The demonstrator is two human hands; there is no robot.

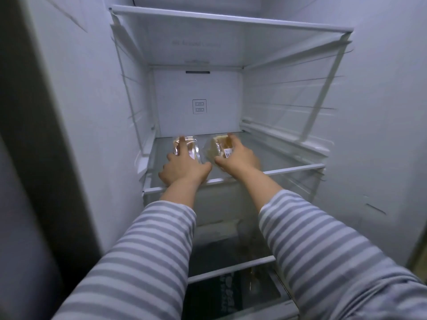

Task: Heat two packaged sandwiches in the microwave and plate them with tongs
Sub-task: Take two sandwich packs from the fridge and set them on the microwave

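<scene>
Two packaged sandwiches on the middle glass shelf (pixel 288 168) of an open fridge, side by side, near the middle of the shelf, a narrow gap between them. Left sandwich (pixel 184 147): clear glossy wrap, reddish-brown filling showing through, glare on the plastic. Right sandwich (pixel 218 148): pale bread face turned left, brown filling edge, small white label with print too small to read.

Left hand (pixel 182 167) laid over the left pack, fingers spread and reaching across the top toward the far edge, thumb out to the right; looks like a grip being taken, but curl round the pack not plainly visible, so cannot tell if held or only touched. Right hand (pixel 238 155) cupped on the right pack, fingers bent over the far side, thumb at the near-left edge, pack pinched between them. One hand per pack, probably to lift both out in one go.

Both packs apparently on the glass, not clearly lifted. Judged as the very start: fetch from fridge, with microwave, plate and tongs nowhere in view.

Slippery film, so a firm pinch likely needed.

Striped sleeves (pixel 323 250) on both forearms, reaching in over the shelf's front rail. Bare upper shelf (pixel 231 21) above, small vent (pixel 199 106) on the back wall. Lower shelf (pixel 231 269) below the arms, something dark with print under it, unreadable.
</scene>
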